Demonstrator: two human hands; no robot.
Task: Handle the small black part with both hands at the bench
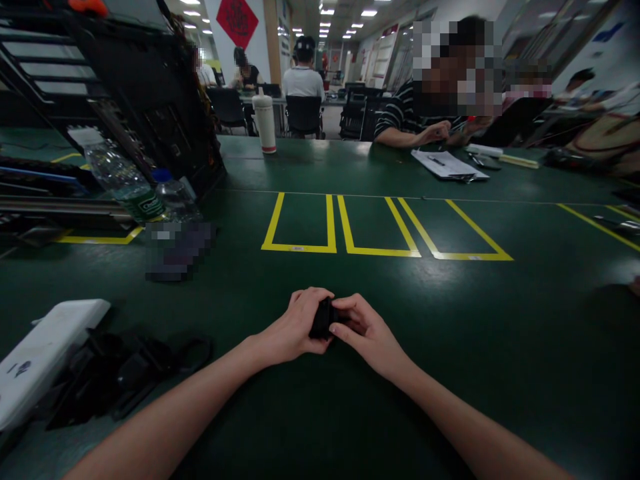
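A small black object is between my hands on the green table; its kind is too dark to make out. My left hand wraps round its left side, with the thumb low and the fingers over the far edge. From the right, the thumb and fingers of my right hand pinch the same object. Part of it is hidden under the fingers. Beyond the hands, yellow tape outlines mark the table.
To the left lie a white device, black straps and parts and a blurred dark phone-like item. Plastic bottles lean by a black frame. A white cup, a clipboard and a seated person are across the table.
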